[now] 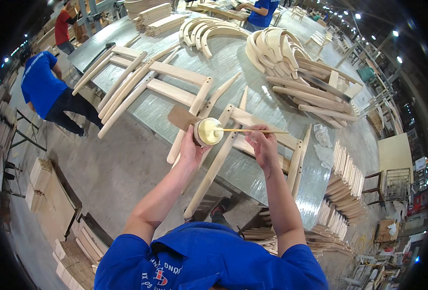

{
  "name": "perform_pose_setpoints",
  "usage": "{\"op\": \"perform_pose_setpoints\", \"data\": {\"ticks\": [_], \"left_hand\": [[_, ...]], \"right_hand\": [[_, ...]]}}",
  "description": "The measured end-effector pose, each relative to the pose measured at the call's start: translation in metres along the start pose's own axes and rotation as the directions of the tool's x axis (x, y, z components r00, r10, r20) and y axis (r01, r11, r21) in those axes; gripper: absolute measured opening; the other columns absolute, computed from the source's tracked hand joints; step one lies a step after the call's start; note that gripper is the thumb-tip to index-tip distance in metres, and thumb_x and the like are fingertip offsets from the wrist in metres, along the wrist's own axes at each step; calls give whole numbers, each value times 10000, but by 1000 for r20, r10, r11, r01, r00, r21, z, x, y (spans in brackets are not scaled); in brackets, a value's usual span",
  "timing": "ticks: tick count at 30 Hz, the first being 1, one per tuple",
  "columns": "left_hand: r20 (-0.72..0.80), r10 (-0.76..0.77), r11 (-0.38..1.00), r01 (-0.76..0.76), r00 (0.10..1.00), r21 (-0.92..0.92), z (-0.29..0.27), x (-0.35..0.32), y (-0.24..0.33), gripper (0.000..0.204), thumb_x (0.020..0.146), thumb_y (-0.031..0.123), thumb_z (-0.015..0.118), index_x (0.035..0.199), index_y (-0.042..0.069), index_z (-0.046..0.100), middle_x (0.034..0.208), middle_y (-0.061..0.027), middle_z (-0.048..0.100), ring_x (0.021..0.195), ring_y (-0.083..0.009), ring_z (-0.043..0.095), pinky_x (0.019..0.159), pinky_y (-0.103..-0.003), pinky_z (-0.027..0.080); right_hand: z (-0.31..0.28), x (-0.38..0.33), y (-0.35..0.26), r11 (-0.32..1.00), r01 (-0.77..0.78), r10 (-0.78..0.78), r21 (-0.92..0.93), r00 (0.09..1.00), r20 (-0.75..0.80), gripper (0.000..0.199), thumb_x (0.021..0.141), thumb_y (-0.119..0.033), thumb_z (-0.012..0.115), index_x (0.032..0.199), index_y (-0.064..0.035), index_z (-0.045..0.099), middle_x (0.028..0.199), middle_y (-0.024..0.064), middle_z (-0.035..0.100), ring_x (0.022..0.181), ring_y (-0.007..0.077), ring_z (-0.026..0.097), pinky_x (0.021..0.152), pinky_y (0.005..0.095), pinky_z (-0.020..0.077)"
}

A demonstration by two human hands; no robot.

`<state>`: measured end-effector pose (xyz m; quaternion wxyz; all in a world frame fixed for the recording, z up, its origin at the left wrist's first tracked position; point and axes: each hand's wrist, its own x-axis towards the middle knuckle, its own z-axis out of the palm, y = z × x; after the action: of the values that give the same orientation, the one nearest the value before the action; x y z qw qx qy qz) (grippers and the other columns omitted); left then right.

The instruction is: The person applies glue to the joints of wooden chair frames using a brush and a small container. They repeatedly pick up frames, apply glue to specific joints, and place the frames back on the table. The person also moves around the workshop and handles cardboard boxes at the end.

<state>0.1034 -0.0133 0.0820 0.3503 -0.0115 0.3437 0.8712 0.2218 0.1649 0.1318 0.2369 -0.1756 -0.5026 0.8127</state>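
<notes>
My left hand [190, 151] is wrapped round a small cup [209, 131] of pale cream, glue-like paste, its mouth tilted toward me. A flat brown piece [181, 117] shows just beside the cup; whether my hand holds it too, I cannot tell. Between the closed fingers of my right hand [263, 145] is a thin wooden stick [245, 130], whose left end dips into the paste. Below and behind both hands, a pale wooden chair frame [264, 123] with round holes in its legs lies over the table's near edge.
More frames [175, 72] lie leftward along the metal-topped table [252, 181]. Curved wooden parts [272, 50] and straight slats [315, 99] are heaped at the far right. Stacked wood [342, 179] stands right of the table. A person in blue [44, 84] bends at the left.
</notes>
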Motion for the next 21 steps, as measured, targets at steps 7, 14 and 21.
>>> {"op": "perform_pose_setpoints", "data": {"ticks": [7, 14, 21], "left_hand": [[28, -88, 996, 89, 996, -11, 24, 21, -34, 465, 982, 384, 252, 1261, 43, 400, 1245, -136, 495, 1107, -273, 536, 875, -435, 507], [-58, -119, 993, 120, 991, 19, 25, 44, -58, 459, 973, 395, 286, 1256, 55, 409, 1245, -134, 496, 1108, -291, 532, 876, -475, 499], [-146, -216, 972, 227, 965, 65, -19, 11, -69, 470, 971, 413, 268, 1261, 74, 413, 1229, -125, 516, 1070, -292, 557, 822, -477, 508]], "right_hand": [[-37, 5, 29, 981, -160, 185, 109, 943, -278, 168, 847, -238, 630, 744, -136, 544, 683, -1, 595, 639, 97, 577, 583, 238, 466], [-57, 22, 24, 996, -52, 69, 69, 956, -284, 157, 843, -205, 637, 806, -75, 557, 729, 43, 612, 639, 92, 571, 582, 192, 437], [-54, 43, -3, 649, 331, -390, -685, 918, 73, 125, 841, -125, 600, 827, -2, 582, 793, 87, 640, 722, 189, 614, 675, 287, 453]]}}
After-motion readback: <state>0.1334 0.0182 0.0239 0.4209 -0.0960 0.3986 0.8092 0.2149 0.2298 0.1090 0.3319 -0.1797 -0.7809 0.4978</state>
